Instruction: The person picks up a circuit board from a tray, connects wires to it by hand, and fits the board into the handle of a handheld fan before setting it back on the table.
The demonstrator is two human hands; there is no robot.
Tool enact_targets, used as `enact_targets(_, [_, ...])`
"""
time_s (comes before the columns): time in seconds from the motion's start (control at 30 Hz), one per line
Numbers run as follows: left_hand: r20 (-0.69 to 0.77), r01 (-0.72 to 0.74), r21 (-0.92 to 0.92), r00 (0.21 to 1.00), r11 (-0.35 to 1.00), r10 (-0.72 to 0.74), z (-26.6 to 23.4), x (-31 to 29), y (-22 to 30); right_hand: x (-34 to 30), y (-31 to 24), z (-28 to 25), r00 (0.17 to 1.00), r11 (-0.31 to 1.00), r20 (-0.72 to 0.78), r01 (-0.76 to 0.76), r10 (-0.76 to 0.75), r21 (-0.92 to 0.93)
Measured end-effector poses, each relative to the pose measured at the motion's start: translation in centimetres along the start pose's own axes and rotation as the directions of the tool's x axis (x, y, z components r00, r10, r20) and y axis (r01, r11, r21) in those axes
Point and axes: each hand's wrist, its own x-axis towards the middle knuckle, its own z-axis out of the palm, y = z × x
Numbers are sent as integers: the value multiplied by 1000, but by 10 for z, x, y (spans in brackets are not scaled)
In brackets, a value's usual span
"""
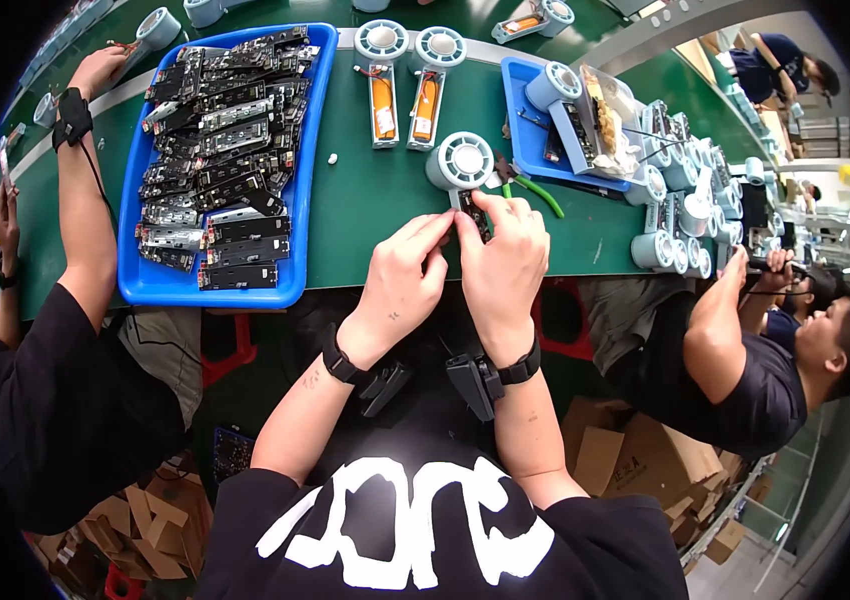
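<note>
A light blue handheld fan [460, 160] lies in front of me with its round head pointing away. A dark circuit board [472, 212] shows in its open handle. My left hand [407, 280] is closed, its fingertips pressed to the left side of the handle. My right hand [507, 255] is closed too, with thumb and fingers around the handle and the board. The fingers hide most of the handle. Just beyond my right hand lie cutting pliers with green grips [540, 196].
A blue tray [315, 160] heaped with circuit boards stands at left. Two open fans with orange batteries [383, 108] lie ahead. At right are a smaller blue tray [519, 130] and many assembled fans [653, 250]. Co-workers sit on both sides; one's arm [85, 210] reaches past the tray.
</note>
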Motion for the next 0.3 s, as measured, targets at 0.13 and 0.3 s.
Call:
enact_targets(0.13, [-67, 30, -119, 997, 992, -39, -1, 2, 6, -1, 0, 5, 997, 993, -37, 71, -75, -97])
enact_targets(0.3, [-91, -50, -93, 995, 994, 42, -1, -3, -4, -17, 14, 38, 995, 994, -78, 69, -63, 85])
